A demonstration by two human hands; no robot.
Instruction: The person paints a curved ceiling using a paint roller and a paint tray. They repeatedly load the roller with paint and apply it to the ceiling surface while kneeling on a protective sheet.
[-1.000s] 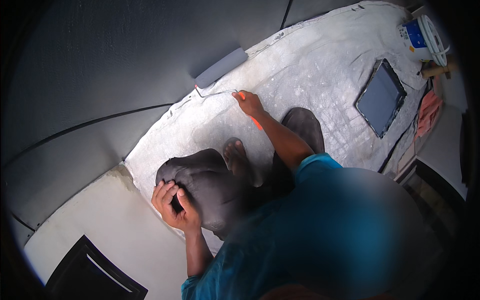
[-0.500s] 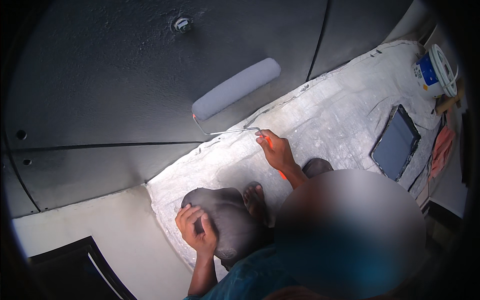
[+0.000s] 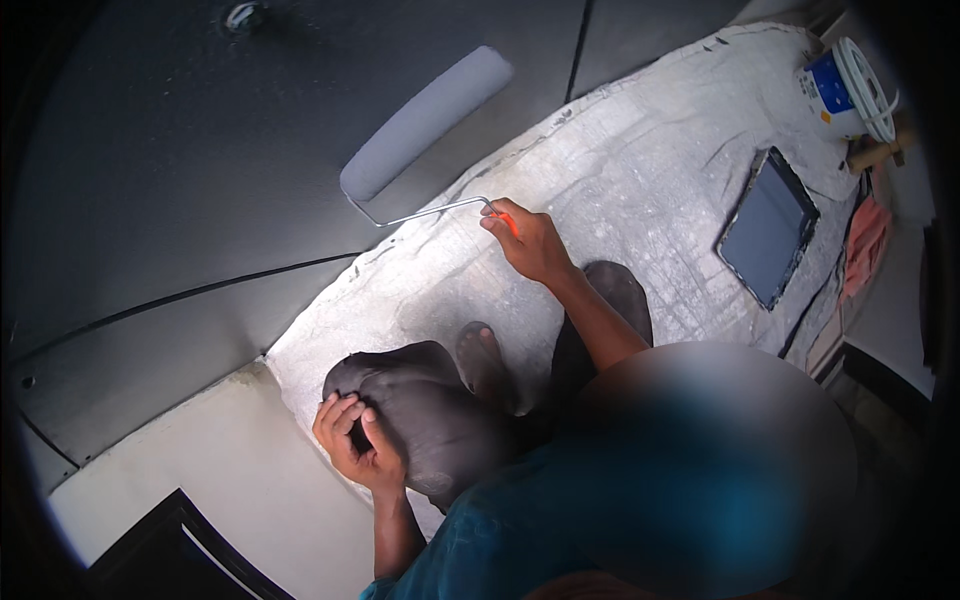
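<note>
My right hand (image 3: 530, 245) is closed around the orange handle (image 3: 508, 222) of a paint roller. A thin bent wire frame (image 3: 425, 212) runs from the handle to the long grey sleeve (image 3: 425, 122). The sleeve is over the lower part of a dark grey wall (image 3: 200, 190); whether it presses on the surface I cannot tell. My left hand (image 3: 360, 445) lies on my left knee (image 3: 415, 400), its fingers loosely bent and the thumb apart, with nothing in it. To the right, a paint tray (image 3: 770, 230) with grey inside lies on a pale drop cloth (image 3: 650, 190).
A white and blue bucket (image 3: 848, 90) with its lid on stands at the far right. Near it are a brown roll-like piece (image 3: 878, 152) and a pink cloth (image 3: 864, 245). A black-framed panel (image 3: 180, 550) is at lower left. A metal fitting (image 3: 243, 17) sticks out of the wall.
The view has shifted and turned, so the wall, tray and bucket appear higher and further left. The roller slants more steeply in the picture. Both hands keep their places on handle and knee.
</note>
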